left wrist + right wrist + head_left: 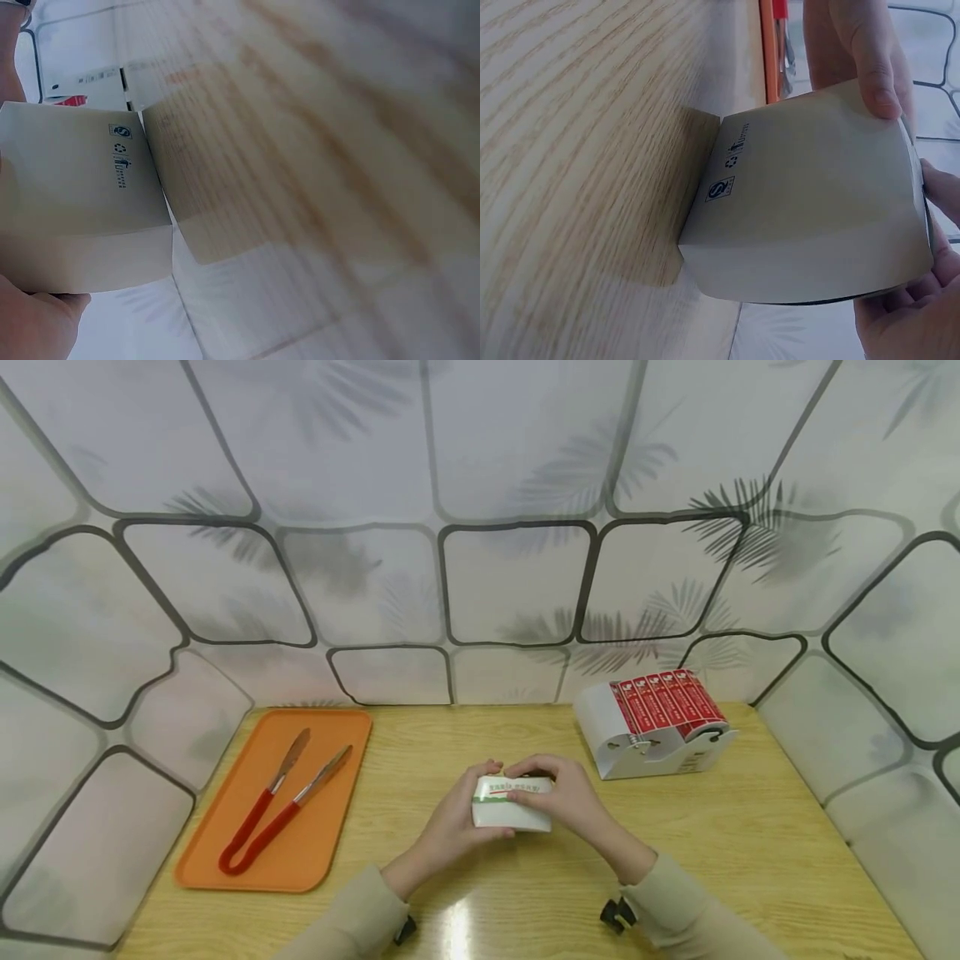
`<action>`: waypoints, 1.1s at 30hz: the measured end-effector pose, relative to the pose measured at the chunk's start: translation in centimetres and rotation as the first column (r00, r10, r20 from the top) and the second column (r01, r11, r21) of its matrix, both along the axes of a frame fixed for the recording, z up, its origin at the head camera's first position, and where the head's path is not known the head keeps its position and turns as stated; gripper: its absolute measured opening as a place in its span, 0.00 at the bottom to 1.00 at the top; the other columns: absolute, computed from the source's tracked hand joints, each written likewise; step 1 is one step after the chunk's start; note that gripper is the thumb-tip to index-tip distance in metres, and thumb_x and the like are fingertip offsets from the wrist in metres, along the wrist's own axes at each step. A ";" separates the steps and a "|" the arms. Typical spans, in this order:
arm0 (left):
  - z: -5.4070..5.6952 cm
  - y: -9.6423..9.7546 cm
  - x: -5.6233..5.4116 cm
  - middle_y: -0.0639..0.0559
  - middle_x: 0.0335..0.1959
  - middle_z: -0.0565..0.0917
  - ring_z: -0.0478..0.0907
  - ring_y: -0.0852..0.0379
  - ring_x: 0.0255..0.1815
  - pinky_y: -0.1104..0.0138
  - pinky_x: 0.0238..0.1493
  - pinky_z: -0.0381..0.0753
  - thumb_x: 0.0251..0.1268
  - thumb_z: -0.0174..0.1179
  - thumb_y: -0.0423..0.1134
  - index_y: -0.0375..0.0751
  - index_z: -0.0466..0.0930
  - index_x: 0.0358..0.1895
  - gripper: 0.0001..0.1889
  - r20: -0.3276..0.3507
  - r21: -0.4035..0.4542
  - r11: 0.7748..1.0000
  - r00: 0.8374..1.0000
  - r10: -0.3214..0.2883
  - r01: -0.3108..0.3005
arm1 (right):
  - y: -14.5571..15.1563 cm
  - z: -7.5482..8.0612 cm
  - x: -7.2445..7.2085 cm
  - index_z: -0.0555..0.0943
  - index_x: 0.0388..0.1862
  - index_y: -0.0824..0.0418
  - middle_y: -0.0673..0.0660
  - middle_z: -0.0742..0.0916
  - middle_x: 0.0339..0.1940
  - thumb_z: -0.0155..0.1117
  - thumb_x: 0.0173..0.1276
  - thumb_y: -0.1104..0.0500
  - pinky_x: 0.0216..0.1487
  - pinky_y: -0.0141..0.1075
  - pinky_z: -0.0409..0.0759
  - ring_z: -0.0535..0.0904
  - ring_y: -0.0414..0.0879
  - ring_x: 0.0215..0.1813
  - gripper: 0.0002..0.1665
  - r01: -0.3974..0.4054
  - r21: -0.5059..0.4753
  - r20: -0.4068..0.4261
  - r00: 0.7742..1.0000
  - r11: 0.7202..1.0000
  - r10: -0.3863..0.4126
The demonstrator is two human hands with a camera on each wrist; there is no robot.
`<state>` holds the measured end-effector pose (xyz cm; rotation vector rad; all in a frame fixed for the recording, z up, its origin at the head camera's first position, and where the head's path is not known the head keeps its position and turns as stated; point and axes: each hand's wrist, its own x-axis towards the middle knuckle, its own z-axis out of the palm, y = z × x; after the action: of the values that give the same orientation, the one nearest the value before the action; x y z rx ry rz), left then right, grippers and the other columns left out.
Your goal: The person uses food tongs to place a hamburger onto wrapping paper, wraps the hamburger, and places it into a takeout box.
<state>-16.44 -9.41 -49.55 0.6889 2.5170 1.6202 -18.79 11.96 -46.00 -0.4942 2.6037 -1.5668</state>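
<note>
A white paper food box (512, 816) with green and red print is between both hands at the middle of the table. My left hand (455, 817) grips its left side, thumb low on the front and fingers near the top. The right hand (572, 802) pinches the upper right part, thumb against the printed front and fingers over the top edge. In the right wrist view, the box's side (802, 202) carries small dark symbols, and its lower edge appears to meet the wooden tabletop. The left wrist view shows a plain side (67, 172); what lies inside is hidden.
An orange tray (330, 827) lies at the left, with red-handled metal tongs (258, 818) on it. At the back right stands a white carton holder (600, 718) with several red packets (667, 700). Patterned white walls (517, 585) enclose the wooden table (675, 835).
</note>
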 end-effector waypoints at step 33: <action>0.3 -1.9 0.3 0.37 0.79 0.70 0.68 0.38 0.80 0.41 0.80 0.70 0.83 0.53 0.41 0.34 0.61 0.80 0.29 -0.266 -0.299 0.953 0.955 -0.129 0.045 | 3.8 -1.2 0.5 0.87 0.63 0.61 0.58 0.90 0.63 0.85 0.54 0.60 0.65 0.54 0.87 0.88 0.57 0.63 0.35 -0.188 0.260 -0.456 0.841 0.947 0.292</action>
<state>-16.14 -11.34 -49.27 1.0407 2.7898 1.1570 -18.27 15.73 -47.25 -1.2948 2.8487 -1.1901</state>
